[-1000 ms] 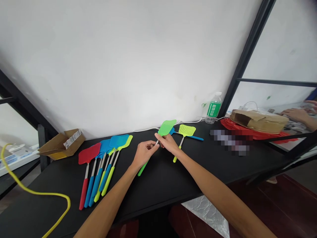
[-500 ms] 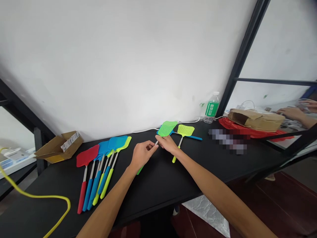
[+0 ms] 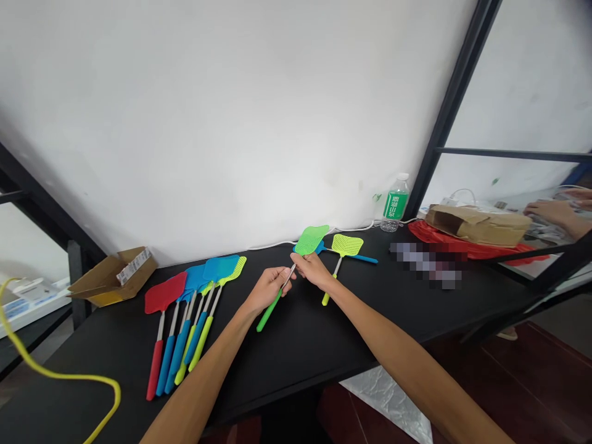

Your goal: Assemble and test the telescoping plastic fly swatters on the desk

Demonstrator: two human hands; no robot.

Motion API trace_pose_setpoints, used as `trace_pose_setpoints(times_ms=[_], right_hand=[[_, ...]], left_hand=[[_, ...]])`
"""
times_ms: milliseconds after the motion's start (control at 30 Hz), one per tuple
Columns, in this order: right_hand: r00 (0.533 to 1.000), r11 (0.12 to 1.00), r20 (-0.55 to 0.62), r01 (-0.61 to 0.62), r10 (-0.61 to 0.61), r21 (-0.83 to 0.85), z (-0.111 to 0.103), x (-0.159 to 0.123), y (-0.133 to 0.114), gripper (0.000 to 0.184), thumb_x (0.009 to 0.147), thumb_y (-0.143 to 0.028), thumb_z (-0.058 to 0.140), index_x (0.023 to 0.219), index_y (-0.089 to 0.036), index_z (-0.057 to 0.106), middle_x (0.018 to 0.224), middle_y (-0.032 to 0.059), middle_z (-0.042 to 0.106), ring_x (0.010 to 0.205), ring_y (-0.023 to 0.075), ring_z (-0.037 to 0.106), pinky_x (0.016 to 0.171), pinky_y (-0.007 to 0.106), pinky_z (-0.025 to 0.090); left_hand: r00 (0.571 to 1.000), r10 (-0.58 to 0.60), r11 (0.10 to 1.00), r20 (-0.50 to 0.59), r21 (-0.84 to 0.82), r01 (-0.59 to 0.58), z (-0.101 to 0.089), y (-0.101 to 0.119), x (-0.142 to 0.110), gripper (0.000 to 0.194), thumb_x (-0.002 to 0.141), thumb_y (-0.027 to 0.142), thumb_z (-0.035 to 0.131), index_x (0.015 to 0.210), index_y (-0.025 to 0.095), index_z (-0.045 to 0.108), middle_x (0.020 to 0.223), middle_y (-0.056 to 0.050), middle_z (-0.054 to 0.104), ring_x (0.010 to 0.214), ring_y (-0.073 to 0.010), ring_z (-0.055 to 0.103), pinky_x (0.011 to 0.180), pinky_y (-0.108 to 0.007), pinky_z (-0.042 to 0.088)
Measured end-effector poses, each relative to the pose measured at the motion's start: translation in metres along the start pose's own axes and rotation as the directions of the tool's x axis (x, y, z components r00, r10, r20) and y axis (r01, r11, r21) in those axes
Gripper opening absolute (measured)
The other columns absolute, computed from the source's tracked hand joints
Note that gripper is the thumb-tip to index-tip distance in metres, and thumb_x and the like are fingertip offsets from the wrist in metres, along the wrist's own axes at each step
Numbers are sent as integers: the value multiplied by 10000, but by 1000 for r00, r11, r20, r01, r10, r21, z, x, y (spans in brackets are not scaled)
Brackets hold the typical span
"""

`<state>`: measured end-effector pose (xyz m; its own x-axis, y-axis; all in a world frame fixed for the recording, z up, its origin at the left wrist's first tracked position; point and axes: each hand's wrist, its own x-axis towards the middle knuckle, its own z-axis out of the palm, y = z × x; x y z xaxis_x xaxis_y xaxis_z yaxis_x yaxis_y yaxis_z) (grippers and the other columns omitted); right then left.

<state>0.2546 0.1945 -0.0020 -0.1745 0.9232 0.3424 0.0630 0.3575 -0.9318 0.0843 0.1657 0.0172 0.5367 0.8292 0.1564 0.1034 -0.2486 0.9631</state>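
Note:
Both my hands hold one green fly swatter (image 3: 312, 239) above the black table, its head tilted toward the wall. My right hand (image 3: 312, 269) is closed just below the mesh head. Lower down, my left hand (image 3: 268, 290) has its fingers closed around the metal shaft, and the green handle sticks out beneath it. Behind and right of my right hand lie a blue fly swatter (image 3: 365, 258) and a yellow-green fly swatter (image 3: 346, 245). At left, several fly swatters lie in an overlapping row: a red one (image 3: 165, 292), blue ones (image 3: 222, 267) and yellow-green ones (image 3: 202, 341).
An open cardboard box (image 3: 111, 280) stands at the left end of the table (image 3: 277, 376). A water bottle (image 3: 396, 203) is by the wall. Beyond the black frame, another person's hand (image 3: 548, 211) is near a brown package (image 3: 478, 223). A yellow cable (image 3: 65, 374) loops at lower left.
My left hand has slid a little down and left along the shaft. More of the metal shaft and the green handle now show. My right hand stays near the head.

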Motion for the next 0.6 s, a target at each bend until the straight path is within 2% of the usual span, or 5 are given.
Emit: trace_pose_setpoints(times_ms=[100, 200, 300, 400, 600], right_hand=[[999, 999, -11, 38, -38, 29, 0, -2, -5, 433, 926, -424, 506, 572, -223, 361, 462, -63, 367, 438, 94, 355, 477, 246, 284], [999, 999, -24, 33, -32, 27, -1, -2, -7, 457, 933, -450, 503, 561, -221, 366, 463, -55, 380, 442, 99, 377, 480, 249, 300], [998, 999, -60, 20, -17, 48, -4, 0, -5, 454, 927, -471, 506, 577, -227, 351, 473, -59, 360, 438, 97, 359, 469, 250, 298], [997, 997, -81, 6, 0, 73, -7, 3, -2, 420, 913, -477, 520, 619, -235, 344, 482, -71, 333, 429, 94, 321, 447, 248, 270], [997, 998, -77, 31, -27, 56, -8, 4, -2, 404, 912, -480, 514, 648, -240, 324, 488, -79, 297, 433, 92, 295, 448, 248, 268]], left_hand=[[998, -50, 981, 31, -188, 55, 2, -4, 1, 474, 883, 619, 585, 862, 147, 615, 495, 68, 455, 447, -88, 393, 558, -254, 413], [998, -59, 971, 10, -230, 60, 4, -5, 2, 486, 882, 627, 578, 872, 143, 624, 466, 79, 436, 404, -79, 363, 543, -261, 437], [998, -49, 995, -36, -94, 46, 7, -2, 0, 481, 901, 614, 562, 954, 141, 633, 456, 67, 476, 397, -87, 390, 488, -234, 395], [994, -45, 998, -105, 37, 49, 11, 2, -3, 431, 848, 554, 677, 1035, 177, 586, 499, 69, 525, 423, -94, 428, 442, -203, 344], [984, 47, 981, -172, 195, -12, 11, 8, -7, 354, 918, 519, 578, 830, 177, 603, 576, 25, 576, 486, -103, 487, 487, -212, 390]])
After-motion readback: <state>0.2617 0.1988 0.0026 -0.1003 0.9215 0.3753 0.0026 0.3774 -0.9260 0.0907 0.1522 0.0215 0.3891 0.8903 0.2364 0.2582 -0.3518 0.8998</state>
